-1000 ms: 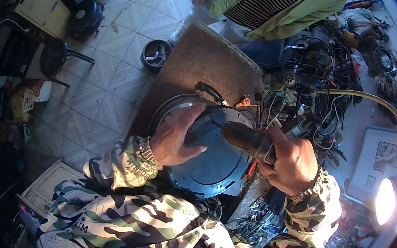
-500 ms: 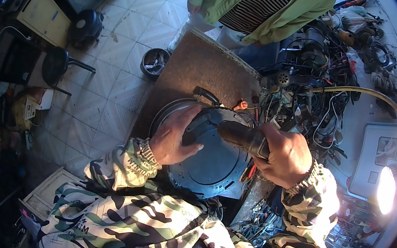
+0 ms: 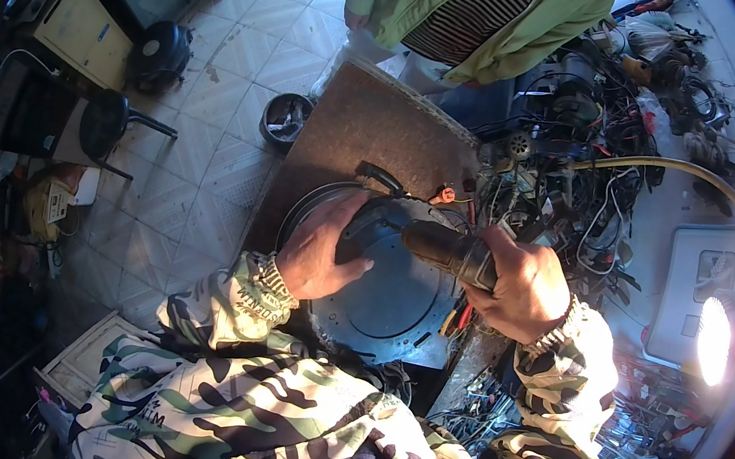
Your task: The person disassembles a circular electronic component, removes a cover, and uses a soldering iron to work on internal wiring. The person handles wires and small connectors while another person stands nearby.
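Note:
A round, blue-grey appliance base (image 3: 387, 292) with slots and small holes near its rim lies on the brown worktable. My left hand (image 3: 321, 249) rests on its left side, fingers stretched out and thumb apart. In my right hand (image 3: 526, 281) is a dark cordless screwdriver (image 3: 443, 250), held nearly level above the base. Its thin bit points left, towards the upper part of the base near my left fingers; whether the tip touches a screw cannot be made out. A black handle (image 3: 380, 176) sticks out at the far rim.
An orange plug (image 3: 442, 195) lies just beyond the base. Tangled cables and parts (image 3: 574, 117) heap up at the right, near a bright lamp (image 3: 713, 341). A person in a green jacket (image 3: 493, 25) stands across the worktable (image 3: 372, 120). A bin (image 3: 287, 117) is on the tiled floor.
Hardly anything differs. My right hand and sleeve have shifted very slightly left, with the screwdriver still over the base. My left hand stays on the base.

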Demonstrator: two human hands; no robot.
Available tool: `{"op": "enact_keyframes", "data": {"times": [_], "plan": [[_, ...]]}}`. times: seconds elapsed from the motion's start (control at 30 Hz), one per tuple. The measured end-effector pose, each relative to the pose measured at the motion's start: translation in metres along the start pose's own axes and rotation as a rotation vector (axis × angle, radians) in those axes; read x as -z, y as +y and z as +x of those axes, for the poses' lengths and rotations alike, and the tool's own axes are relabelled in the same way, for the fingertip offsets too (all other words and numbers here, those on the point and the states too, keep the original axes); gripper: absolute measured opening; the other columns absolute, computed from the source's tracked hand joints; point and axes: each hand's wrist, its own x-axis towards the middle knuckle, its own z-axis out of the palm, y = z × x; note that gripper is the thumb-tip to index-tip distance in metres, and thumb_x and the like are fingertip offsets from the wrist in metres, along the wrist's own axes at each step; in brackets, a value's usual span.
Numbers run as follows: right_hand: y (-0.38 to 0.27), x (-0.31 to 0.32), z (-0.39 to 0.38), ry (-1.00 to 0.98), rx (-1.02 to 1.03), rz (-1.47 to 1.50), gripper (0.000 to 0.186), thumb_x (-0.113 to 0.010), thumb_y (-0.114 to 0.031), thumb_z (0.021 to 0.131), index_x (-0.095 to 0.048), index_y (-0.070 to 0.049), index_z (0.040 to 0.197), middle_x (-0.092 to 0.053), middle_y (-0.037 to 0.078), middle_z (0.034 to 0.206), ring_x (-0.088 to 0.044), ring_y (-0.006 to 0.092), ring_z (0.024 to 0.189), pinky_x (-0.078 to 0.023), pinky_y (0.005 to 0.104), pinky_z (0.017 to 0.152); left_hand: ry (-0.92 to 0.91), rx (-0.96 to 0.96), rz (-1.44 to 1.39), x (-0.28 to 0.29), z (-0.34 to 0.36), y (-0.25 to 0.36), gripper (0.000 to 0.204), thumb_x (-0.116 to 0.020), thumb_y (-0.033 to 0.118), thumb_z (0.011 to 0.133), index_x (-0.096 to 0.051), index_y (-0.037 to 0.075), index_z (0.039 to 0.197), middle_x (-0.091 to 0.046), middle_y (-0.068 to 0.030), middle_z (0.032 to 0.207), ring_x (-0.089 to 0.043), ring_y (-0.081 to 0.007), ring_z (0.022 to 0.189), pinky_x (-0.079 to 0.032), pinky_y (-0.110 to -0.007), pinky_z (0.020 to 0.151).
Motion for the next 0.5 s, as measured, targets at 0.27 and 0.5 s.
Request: {"op": "enact_keyframes", "data": {"times": [0.27,0.5], "plan": [[0.021,-0.022,-0.021,0.055,-0.085,0.233,0.035,-0.078,-0.007,0.075,-0.062,-0.002,0.106,-0.067,0.018,0.074,-0.072,0.0349,0.073,-0.056,0.0369,0.063,0.020,0.005,0.024,0.001,0.000,0.005,0.083,-0.081,0.016,0.076,-0.040,-0.001,0.146,-0.051,-0.0250,0.141,-0.049,-0.0404,0.132,-0.040,-0.044,0.112],[0.072,-0.111,-0.064,0.110,-0.328,1.339,0.050,-0.080,-0.014,0.083,-0.059,0.005,0.124,-0.065,0.004,0.083,-0.061,0.0108,0.064,-0.052,0.0252,0.055,0.014,-0.033,0.170,-0.003,0.018,0.015,0.065,-0.074,0.019,0.086,-0.047,-0.002,0.141,-0.058,-0.0270,0.133,-0.059,-0.0409,0.122,-0.047,-0.042,0.104]]}}
